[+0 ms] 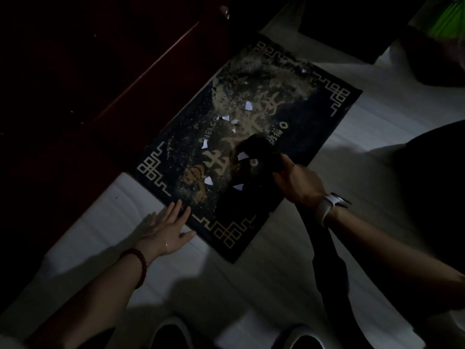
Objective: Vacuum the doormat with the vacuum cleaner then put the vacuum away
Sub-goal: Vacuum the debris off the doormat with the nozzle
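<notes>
Doormat [251, 137] lies slantwise on pale floor [377, 147], its far end toward one o'clock, strewn with sandy dirt [251, 96] and white paper scraps [248, 106]. Vacuum [254, 157] (black, hard to make out in the dimness) rests on the mat near centre. Right hand [299, 182] grips its dark handle at four o'clock of centre. Left hand [166, 230] lies flat, fingers spread, pressing the mat's near edge at seven o'clock. Dark wooden door [88, 84] borders the mat at ten o'clock.
</notes>
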